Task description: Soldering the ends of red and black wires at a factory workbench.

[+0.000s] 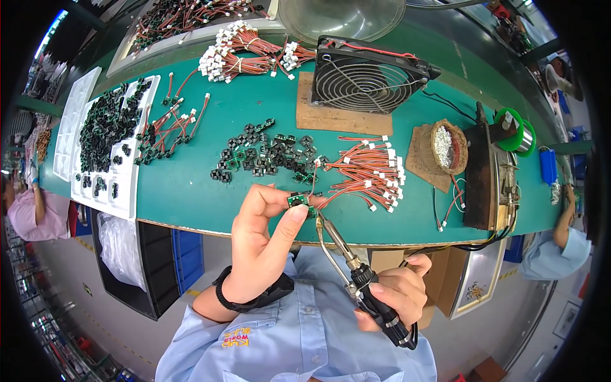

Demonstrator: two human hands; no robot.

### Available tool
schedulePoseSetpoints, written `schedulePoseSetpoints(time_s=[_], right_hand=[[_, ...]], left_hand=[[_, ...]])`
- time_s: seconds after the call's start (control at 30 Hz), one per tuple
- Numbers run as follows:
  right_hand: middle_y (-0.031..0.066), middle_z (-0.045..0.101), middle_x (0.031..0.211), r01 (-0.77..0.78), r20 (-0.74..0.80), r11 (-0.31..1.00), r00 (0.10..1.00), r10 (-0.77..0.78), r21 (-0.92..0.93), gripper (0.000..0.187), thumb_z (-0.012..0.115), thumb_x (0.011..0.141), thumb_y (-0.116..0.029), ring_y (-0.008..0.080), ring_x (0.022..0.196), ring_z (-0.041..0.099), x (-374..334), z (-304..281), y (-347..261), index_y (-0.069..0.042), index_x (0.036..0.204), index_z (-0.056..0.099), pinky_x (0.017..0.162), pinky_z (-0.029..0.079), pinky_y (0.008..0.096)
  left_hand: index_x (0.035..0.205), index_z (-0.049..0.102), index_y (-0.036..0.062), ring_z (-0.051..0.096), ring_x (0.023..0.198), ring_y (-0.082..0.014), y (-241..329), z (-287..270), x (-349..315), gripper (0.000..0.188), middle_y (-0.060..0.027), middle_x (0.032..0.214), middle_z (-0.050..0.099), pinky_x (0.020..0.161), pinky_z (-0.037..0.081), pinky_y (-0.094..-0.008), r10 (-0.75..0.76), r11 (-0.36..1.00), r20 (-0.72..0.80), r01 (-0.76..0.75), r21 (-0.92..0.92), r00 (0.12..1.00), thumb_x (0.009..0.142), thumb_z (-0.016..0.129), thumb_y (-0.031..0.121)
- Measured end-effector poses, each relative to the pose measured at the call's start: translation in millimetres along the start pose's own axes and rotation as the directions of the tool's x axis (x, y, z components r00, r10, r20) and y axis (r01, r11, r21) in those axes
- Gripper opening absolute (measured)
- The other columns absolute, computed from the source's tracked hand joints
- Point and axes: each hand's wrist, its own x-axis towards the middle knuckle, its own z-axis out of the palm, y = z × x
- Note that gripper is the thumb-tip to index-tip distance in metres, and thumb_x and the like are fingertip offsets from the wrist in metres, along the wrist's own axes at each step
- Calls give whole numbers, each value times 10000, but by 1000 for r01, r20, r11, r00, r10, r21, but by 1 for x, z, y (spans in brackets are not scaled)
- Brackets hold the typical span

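Between thumb and fingers, my left hand (258, 239) pinches a small green circuit board (296, 200) above the front edge of the green bench. My right hand (404, 290) is wrapped round the black handle of a soldering iron (368, 286), which has a thin metal feed tube alongside its shaft. The iron's tip reaches up to the board; whether it touches is too small to tell. Just beyond my hands lies a loose heap of small black and green components (273, 153). To its right, red and black wires with white connectors (372, 172) lie fanned out.
A black fan (366, 79) stands on a brown board at the back. Further right are a cup of silvery bits (443, 146), a metal-fronted box (487, 181) and a green solder spool (525, 137). White trays (145, 121) of components occupy the left. Co-workers sit at both sides.
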Motion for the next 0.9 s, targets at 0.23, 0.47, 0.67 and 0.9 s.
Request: schedulePoseSetpoints(time_s=[0.23, 0.47, 0.67, 0.9], right_hand=[[13, 555, 532, 100, 4, 994, 995, -100, -36, 395, 709, 642, -312, 149, 491, 516, -2, 3, 7, -79, 935, 580, 805, 299, 403], [9, 557, 535, 110, -6, 993, 994, -111, -37, 396, 709, 646, -317, 149, 500, 519, -3, 5, 8, -84, 939, 581, 808, 298, 405], [9, 560, 547, 91, 6, 995, 996, -91, -39, 400, 716, 644, -316, 148, 507, 519, -5, 4, 6, -89, 945, 583, 798, 300, 405], [-4, 583, 608, 46, 16, 999, 999, -46, -22, 389, 745, 623, -282, 135, 549, 541, -9, 3, 2, -112, 941, 601, 799, 303, 379]], left_hand=[[920, 425, 10, 587, 913, -141, 2, 0, 1, 96, -149, 964, 643, 808, 426, -254, 15, 997, 17, -17, 76, 1000, 885, 514, 18], [920, 412, 17, 580, 913, -139, 0, -3, 0, 108, -156, 977, 641, 821, 412, -256, 37, 996, 31, -40, 83, 999, 889, 515, 26], [918, 406, 20, 582, 920, -147, 1, 0, -1, 114, -163, 985, 638, 833, 408, -262, 48, 996, 21, -49, 77, 999, 890, 516, 27], [915, 402, 17, 586, 930, -158, 3, 3, -2, 113, -169, 993, 632, 839, 412, -269, 21, 1000, -20, -21, 21, 1000, 890, 512, 22]])
